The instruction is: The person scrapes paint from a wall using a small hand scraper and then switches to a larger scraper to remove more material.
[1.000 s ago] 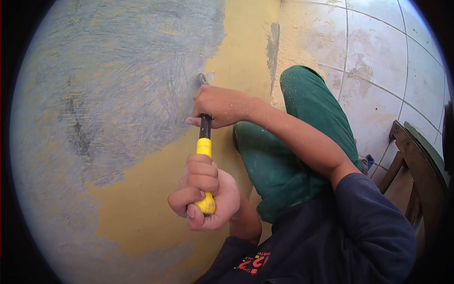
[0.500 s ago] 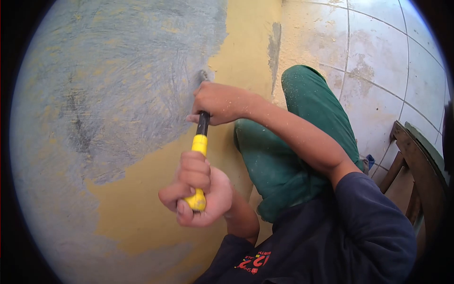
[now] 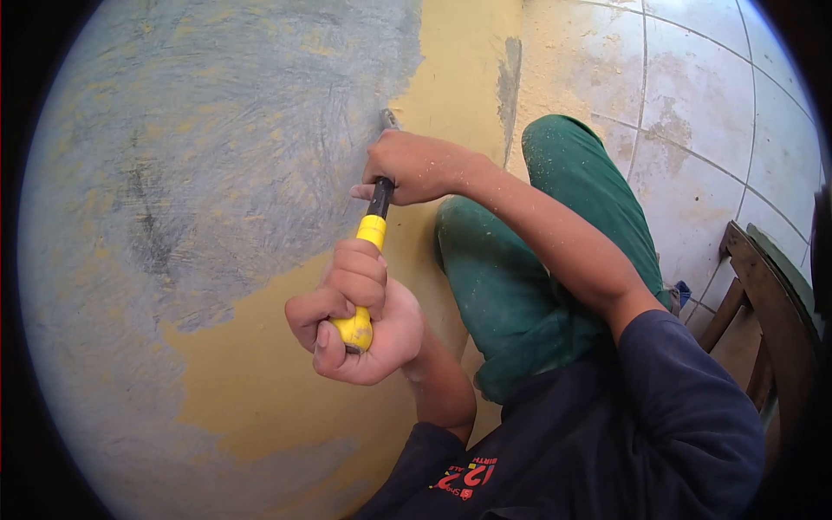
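Observation:
A scraper with a yellow-and-black handle (image 3: 372,229) is held at a slant against a wall (image 3: 260,364) of yellow paint and scraped grey patches. My left hand (image 3: 360,316) is closed around the yellow grip, its palm side partly turned up. Higher up, my right hand (image 3: 416,167) wraps the black shaft close to the working end. The scraper's metal tip (image 3: 388,119) shows just beyond the right knuckles, at the border between grey surface and remaining yellow paint. The rest of the head is hidden by that hand.
My bent legs in green trousers (image 3: 511,286) are close beside the wall. Yellow flakes and dust lie on the white tiled floor (image 3: 693,104) near the wall's base. A brown wooden piece of furniture (image 3: 771,286) stands at the right.
Both hands and the scraper have moved up and slightly right along the wall, the tip coming to the edge of the yellow paint. Both grips stay the same.

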The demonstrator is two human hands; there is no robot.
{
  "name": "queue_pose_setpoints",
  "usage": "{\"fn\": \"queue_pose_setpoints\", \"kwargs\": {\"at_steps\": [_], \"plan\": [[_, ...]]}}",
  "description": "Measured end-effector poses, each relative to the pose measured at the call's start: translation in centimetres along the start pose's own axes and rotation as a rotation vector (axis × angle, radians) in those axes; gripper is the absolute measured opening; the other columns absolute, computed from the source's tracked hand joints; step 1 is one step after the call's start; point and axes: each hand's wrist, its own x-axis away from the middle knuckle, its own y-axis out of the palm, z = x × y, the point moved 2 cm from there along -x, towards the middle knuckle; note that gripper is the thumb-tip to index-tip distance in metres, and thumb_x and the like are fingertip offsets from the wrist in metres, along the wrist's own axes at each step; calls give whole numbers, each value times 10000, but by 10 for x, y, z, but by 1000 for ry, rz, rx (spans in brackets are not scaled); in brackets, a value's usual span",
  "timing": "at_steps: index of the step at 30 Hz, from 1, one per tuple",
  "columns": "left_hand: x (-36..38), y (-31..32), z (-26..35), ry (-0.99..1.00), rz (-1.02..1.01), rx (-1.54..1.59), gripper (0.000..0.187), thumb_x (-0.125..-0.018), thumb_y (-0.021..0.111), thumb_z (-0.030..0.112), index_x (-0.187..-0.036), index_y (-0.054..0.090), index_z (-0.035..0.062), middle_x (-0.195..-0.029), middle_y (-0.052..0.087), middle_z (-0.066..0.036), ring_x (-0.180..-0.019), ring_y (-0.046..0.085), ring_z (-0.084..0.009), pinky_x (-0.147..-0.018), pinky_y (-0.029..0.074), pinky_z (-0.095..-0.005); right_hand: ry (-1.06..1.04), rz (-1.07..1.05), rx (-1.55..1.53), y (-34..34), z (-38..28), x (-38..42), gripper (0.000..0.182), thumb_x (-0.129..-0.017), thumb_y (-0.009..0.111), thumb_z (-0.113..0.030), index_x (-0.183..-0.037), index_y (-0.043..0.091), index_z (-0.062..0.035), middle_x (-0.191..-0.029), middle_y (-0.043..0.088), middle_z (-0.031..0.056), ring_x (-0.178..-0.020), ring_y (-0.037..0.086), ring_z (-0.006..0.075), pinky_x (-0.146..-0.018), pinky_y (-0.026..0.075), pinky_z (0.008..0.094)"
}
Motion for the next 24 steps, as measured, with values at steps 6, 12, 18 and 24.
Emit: {"fn": "queue_pose_setpoints", "kwargs": {"at_steps": [6, 12, 18, 24], "plan": [[-1, -2, 0, 13, -58, 10, 198, -828, 364, 246, -722, 326, 83, -421, 277, -47, -425, 224, -128, -505, 286, -354, 88, -42, -34, -8, 0, 5, 455, -938, 574, -333, -605, 572, -22, -599, 543, 187, -637, 529, 405, -651, 428, 462], [7, 3, 17, 99, -21, 39, 181, -820, 370, 223, -719, 330, 79, -424, 280, -41, -422, 209, -120, -489, 244, -334, -38, 17, 1, 2, -12, 3, 448, -934, 575, -338, -615, 585, -24, -599, 542, 192, -659, 553, 407, -665, 440, 462], [2, -10, 3, -14, -23, 47, 188, -840, 356, 247, -726, 315, 103, -435, 233, -20, -442, 195, -123, -534, 293, -356, 20, 12, 21, -1, -5, 3, 462, -920, 596, -328, -579, 577, -16, -569, 532, 196, -594, 531, 415, -610, 433, 469], [-4, -8, 0, -29, -9, 42, 194, -831, 364, 237, -720, 331, 81, -422, 280, -49, -425, 212, -133, -501, 264, -356, 47, -8, -26, -2, -2, 2, 466, -920, 607, -324, -574, 574, -13, -558, 527, 194, -576, 519, 413, -569, 413, 468]]}}
